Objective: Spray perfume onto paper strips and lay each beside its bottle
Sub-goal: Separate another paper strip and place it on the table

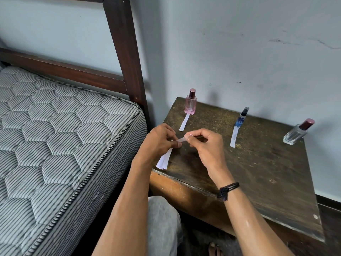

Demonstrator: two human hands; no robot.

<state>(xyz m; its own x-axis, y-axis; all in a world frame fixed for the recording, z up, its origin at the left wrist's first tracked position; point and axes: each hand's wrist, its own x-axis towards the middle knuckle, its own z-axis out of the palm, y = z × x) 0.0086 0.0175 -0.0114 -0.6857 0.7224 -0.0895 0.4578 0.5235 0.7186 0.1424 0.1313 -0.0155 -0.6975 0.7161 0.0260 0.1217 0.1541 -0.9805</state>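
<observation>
While the left hand [158,139] grips spare strips [164,160], right hand [204,146] pinches one strip [180,139].

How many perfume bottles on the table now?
3: pink bottle at the table's back left, blue bottle mid-back, clear bottle far right. None seems hidden.

The mattress [55,126] was striped grey and white and quilted in hexagons, the bed frame [125,43] dark brown, the desk [258,172] a mottled brown, the paper strips [184,122] white, beside a pink bottle [190,105], a speckled blue bottle [240,120] capped black and a clear bottle [294,135] capped maroon.
</observation>
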